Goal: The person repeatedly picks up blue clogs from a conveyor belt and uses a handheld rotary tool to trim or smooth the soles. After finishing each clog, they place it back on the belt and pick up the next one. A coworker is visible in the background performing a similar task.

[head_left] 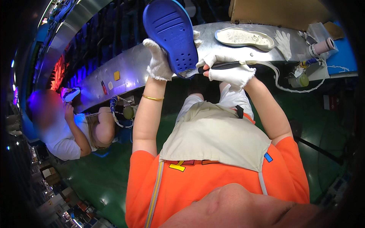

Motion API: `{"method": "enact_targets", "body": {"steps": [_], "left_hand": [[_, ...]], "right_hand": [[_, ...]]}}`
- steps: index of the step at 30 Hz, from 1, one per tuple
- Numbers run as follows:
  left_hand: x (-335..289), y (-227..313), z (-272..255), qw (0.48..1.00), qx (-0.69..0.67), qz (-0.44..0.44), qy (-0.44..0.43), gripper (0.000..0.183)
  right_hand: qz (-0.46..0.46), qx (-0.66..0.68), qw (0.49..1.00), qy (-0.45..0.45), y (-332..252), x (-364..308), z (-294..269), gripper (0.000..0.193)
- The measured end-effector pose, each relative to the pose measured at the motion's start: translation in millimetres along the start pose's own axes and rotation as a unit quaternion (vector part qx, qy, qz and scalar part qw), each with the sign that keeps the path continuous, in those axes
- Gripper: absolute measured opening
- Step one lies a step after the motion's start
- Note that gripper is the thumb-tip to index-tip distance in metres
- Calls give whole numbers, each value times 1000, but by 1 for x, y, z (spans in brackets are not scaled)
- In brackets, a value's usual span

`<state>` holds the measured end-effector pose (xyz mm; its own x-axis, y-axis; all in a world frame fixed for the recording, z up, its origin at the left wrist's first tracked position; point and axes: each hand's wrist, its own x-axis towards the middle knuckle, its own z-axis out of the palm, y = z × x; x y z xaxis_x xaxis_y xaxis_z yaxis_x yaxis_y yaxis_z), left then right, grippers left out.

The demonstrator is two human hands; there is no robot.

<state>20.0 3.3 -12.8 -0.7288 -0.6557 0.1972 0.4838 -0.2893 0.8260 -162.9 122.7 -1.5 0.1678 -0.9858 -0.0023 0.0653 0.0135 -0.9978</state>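
My left hand [158,65], in a white glove, grips a blue shoe sole [171,36] and holds it up above the bench edge. Its thumb lies along the left side, and fingertips show at the right side. Grooves cross the broad end of the sole, and small holes dot the narrow end. A black-handled brush [225,66] is held in my right hand [232,75], whose white glove leaves some fingertips bare. The brush tip meets the narrow lower end of the sole.
On the metal bench [133,62] lie a white sole [245,39] and a loose white glove [283,45]. A white hose [274,72] loops from the brush handle toward a pink-white cylinder [323,46]. At left, a seated co-worker [70,129] handles a shoe piece.
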Motion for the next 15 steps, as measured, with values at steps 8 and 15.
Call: {"method": "enact_targets", "body": {"steps": [8, 15], "left_hand": [[7, 12, 5, 990, 81, -110, 43, 94], [16, 20, 9, 942, 163, -257, 142, 80]], "right_hand": [[-34, 3, 999, -1, -11, 4, -3, 10], [22, -130, 990, -44, -12, 8, -4, 12]]}}
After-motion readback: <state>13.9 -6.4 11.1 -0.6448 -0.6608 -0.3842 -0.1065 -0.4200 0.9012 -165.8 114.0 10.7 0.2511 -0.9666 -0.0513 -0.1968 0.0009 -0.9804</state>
